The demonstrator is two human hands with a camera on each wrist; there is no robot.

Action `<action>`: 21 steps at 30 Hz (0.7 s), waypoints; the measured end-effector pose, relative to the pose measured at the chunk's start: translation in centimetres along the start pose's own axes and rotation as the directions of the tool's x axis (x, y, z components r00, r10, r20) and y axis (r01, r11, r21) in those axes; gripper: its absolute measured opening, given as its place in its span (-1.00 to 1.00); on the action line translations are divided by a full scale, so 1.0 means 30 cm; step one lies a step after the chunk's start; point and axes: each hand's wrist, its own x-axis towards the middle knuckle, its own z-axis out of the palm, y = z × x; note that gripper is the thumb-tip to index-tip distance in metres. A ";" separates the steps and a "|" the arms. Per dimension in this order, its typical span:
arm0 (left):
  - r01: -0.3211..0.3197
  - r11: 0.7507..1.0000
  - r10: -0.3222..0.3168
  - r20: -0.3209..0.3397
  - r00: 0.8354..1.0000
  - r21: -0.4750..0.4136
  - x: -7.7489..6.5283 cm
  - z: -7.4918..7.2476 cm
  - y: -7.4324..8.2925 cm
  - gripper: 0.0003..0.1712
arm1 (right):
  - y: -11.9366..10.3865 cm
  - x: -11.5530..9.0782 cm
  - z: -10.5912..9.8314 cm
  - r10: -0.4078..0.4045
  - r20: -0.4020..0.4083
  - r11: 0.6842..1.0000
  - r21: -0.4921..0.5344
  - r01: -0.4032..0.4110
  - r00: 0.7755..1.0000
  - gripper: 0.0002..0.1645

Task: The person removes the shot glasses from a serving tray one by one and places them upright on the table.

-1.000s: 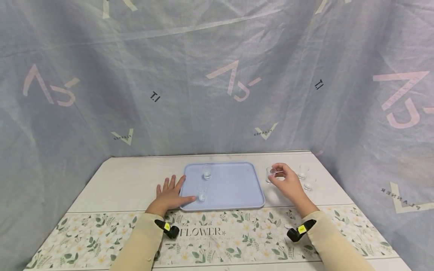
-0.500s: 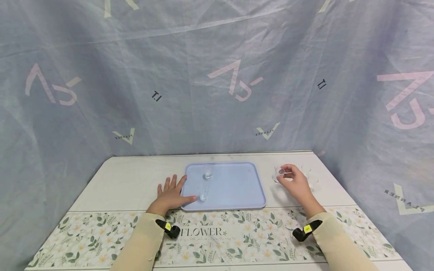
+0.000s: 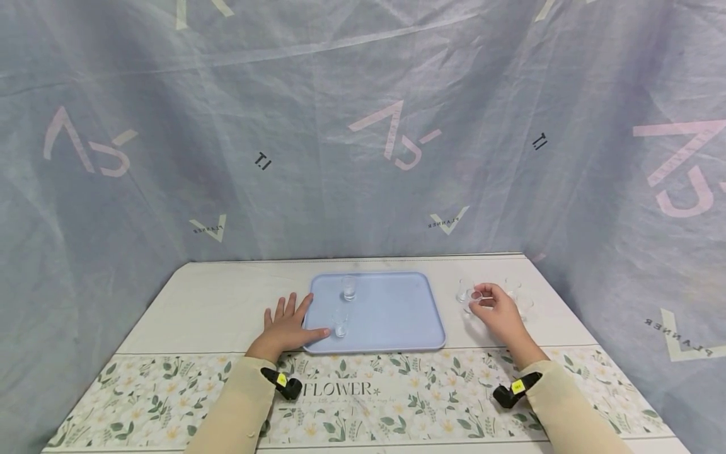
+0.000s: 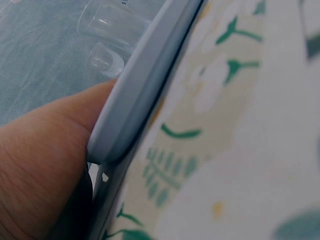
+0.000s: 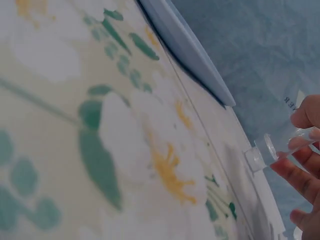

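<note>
Head view: the left hand (image 3: 282,329), fingers spread wide, touched the left edge of the blue tray (image 3: 391,312) at lower centre; a far glass (image 3: 348,289) and a near glass (image 3: 340,325) stood on its left half. The right hand (image 3: 501,315), lower right, pinched a clear glass (image 3: 469,302). Left wrist view: the left hand met the tray, left of centre. Right wrist view: the right hand's fingers curled at the right edge.
</note>
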 end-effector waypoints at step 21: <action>0.008 1.000 -0.008 0.001 1.000 -0.001 -0.031 -0.038 0.038 0.29 | 0.059 -0.019 0.022 -0.027 0.026 0.999 -0.041 0.028 0.999 -0.60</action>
